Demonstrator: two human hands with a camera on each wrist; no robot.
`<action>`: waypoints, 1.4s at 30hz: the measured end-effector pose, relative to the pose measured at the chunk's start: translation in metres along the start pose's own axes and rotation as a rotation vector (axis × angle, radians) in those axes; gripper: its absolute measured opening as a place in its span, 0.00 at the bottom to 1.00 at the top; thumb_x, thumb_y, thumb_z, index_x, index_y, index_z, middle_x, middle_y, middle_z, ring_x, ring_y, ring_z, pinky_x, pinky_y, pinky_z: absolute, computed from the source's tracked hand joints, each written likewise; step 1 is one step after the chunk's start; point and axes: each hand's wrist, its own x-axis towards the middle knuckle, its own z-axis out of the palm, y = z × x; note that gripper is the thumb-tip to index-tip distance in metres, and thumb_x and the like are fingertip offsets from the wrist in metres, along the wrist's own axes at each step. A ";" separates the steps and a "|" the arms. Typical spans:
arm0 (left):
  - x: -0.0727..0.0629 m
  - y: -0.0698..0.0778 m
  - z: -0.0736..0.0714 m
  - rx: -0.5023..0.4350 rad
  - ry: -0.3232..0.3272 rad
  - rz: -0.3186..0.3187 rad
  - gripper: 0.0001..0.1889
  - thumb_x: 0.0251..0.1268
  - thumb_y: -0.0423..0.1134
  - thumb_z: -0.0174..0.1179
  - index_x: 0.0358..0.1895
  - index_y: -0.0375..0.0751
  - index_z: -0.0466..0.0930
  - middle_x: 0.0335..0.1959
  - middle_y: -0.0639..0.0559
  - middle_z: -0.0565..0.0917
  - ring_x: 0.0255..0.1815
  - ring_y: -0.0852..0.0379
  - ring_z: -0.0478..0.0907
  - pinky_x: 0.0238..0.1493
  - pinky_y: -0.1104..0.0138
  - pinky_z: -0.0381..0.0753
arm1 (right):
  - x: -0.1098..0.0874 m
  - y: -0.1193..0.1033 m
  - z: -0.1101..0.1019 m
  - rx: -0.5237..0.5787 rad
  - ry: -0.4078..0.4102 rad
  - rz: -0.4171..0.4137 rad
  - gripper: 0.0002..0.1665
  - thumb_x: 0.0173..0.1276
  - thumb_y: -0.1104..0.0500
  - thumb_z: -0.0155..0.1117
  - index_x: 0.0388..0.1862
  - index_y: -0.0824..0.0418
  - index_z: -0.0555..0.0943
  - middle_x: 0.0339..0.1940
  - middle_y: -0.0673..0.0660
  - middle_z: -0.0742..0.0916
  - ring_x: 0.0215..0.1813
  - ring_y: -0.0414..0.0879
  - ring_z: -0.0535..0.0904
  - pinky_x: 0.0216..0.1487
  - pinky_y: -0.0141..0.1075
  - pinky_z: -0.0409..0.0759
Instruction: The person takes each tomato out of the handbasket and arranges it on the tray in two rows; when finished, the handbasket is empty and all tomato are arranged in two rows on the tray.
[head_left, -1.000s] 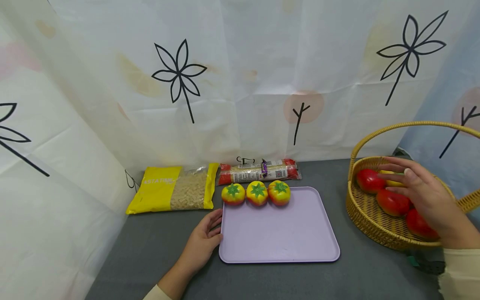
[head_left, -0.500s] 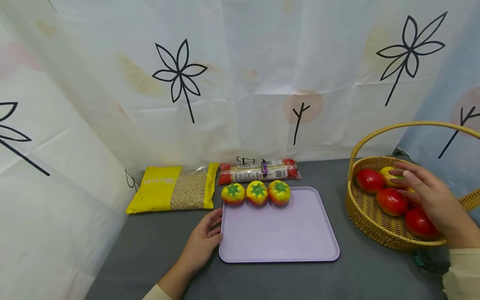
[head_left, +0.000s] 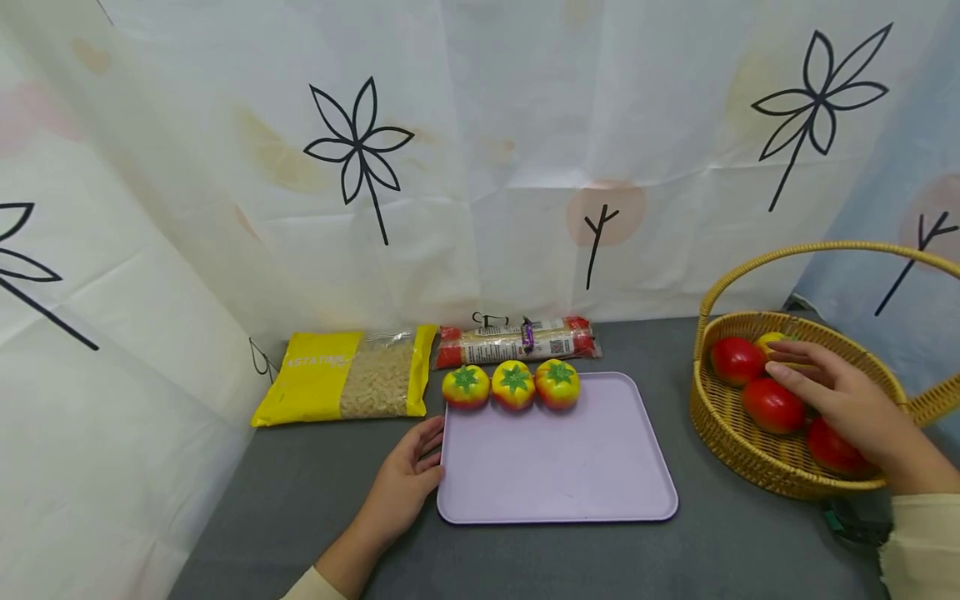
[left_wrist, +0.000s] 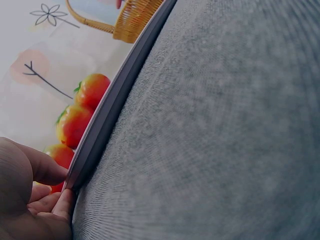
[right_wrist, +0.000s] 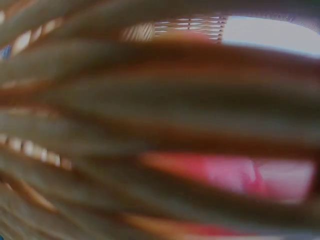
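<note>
My left hand (head_left: 408, 467) rests at the left edge of a pale lilac tray (head_left: 558, 475). In the left wrist view its thumb and fingertips (left_wrist: 64, 202) touch the tray's rim. Three yellow-red toy tomatoes (head_left: 513, 385) with green star-shaped tops sit in a row along the tray's far edge. My right hand (head_left: 847, 400) reaches into a wicker basket (head_left: 738, 454), over glossy red fruits (head_left: 774, 406) and a partly covered yellow one (head_left: 772, 340). Its fingers curve down among them, and I cannot tell whether they grip one. Basket weave blocks most of the right wrist view.
Behind the tray lie a clear-and-red packet of noodles (head_left: 517, 342) and a yellow bag (head_left: 322, 379) with a see-through window. The basket's tall handle (head_left: 825, 247) arches over its opening. A patterned cloth (head_left: 480, 250) hangs along the back of the grey table (head_left: 300, 500).
My right hand first drew back slightly to the right, then moved left and lower among the fruits. One red fruit has shifted slightly left. The left hand and tray stay nearly in place.
</note>
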 end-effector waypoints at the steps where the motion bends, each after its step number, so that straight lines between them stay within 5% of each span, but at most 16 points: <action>1: 0.000 0.000 0.000 0.000 -0.001 0.001 0.35 0.72 0.17 0.58 0.81 0.30 0.65 0.80 0.35 0.69 0.80 0.38 0.67 0.74 0.51 0.73 | 0.000 -0.001 0.000 -0.018 -0.024 0.014 0.42 0.89 0.46 0.55 0.85 0.74 0.58 0.78 0.81 0.67 0.72 0.76 0.67 0.70 0.57 0.76; 3: 0.000 0.000 0.000 -0.002 -0.001 0.000 0.35 0.72 0.17 0.58 0.81 0.30 0.65 0.80 0.35 0.69 0.80 0.38 0.67 0.74 0.51 0.72 | 0.002 -0.002 0.000 -0.049 -0.076 0.025 0.45 0.87 0.45 0.58 0.85 0.74 0.56 0.78 0.82 0.66 0.72 0.83 0.64 0.64 0.77 0.71; 5: 0.000 0.001 0.001 -0.002 0.001 -0.002 0.35 0.72 0.17 0.58 0.81 0.30 0.65 0.80 0.35 0.69 0.80 0.38 0.67 0.74 0.51 0.72 | 0.003 -0.002 0.000 -0.081 -0.116 0.015 0.47 0.85 0.46 0.63 0.84 0.75 0.57 0.76 0.83 0.68 0.71 0.82 0.65 0.60 0.82 0.68; 16: 0.000 0.003 0.001 0.007 -0.001 -0.015 0.35 0.72 0.17 0.58 0.82 0.31 0.65 0.81 0.35 0.69 0.80 0.38 0.66 0.75 0.48 0.70 | 0.011 0.012 0.007 -0.294 -0.189 -0.149 0.45 0.67 0.54 0.84 0.74 0.73 0.73 0.68 0.83 0.73 0.62 0.78 0.73 0.54 0.75 0.78; 27: 0.000 0.003 0.000 0.007 -0.005 -0.007 0.35 0.72 0.17 0.57 0.82 0.30 0.64 0.81 0.34 0.68 0.80 0.38 0.66 0.75 0.48 0.70 | 0.006 0.003 -0.001 -0.218 -0.140 -0.055 0.43 0.76 0.50 0.75 0.79 0.71 0.70 0.69 0.81 0.69 0.63 0.78 0.66 0.52 0.74 0.76; 34: 0.000 0.001 0.000 0.004 -0.004 0.000 0.36 0.71 0.17 0.57 0.82 0.30 0.64 0.81 0.35 0.68 0.80 0.38 0.66 0.75 0.50 0.71 | 0.001 -0.001 -0.003 -0.124 -0.031 -0.001 0.41 0.80 0.48 0.70 0.79 0.71 0.69 0.63 0.76 0.68 0.61 0.75 0.64 0.45 0.63 0.76; 37: 0.000 0.000 0.000 0.003 -0.004 0.007 0.36 0.71 0.16 0.57 0.82 0.29 0.64 0.80 0.35 0.69 0.80 0.38 0.67 0.74 0.51 0.72 | 0.000 -0.003 0.000 -0.079 0.026 -0.015 0.41 0.80 0.50 0.70 0.79 0.72 0.67 0.68 0.79 0.68 0.61 0.75 0.68 0.46 0.48 0.82; 40: 0.000 -0.001 0.000 0.002 -0.005 0.014 0.36 0.71 0.16 0.57 0.82 0.28 0.64 0.80 0.34 0.69 0.80 0.37 0.66 0.74 0.51 0.72 | 0.000 -0.005 0.002 -0.019 0.072 -0.028 0.39 0.81 0.52 0.70 0.78 0.71 0.66 0.71 0.77 0.69 0.58 0.60 0.74 0.40 0.27 0.81; 42: 0.000 -0.001 0.000 0.002 -0.005 0.015 0.36 0.71 0.16 0.57 0.82 0.28 0.64 0.80 0.34 0.69 0.80 0.37 0.66 0.74 0.52 0.72 | -0.001 -0.007 0.003 0.013 0.099 -0.044 0.36 0.81 0.54 0.70 0.77 0.68 0.67 0.70 0.72 0.72 0.54 0.47 0.74 0.38 0.22 0.79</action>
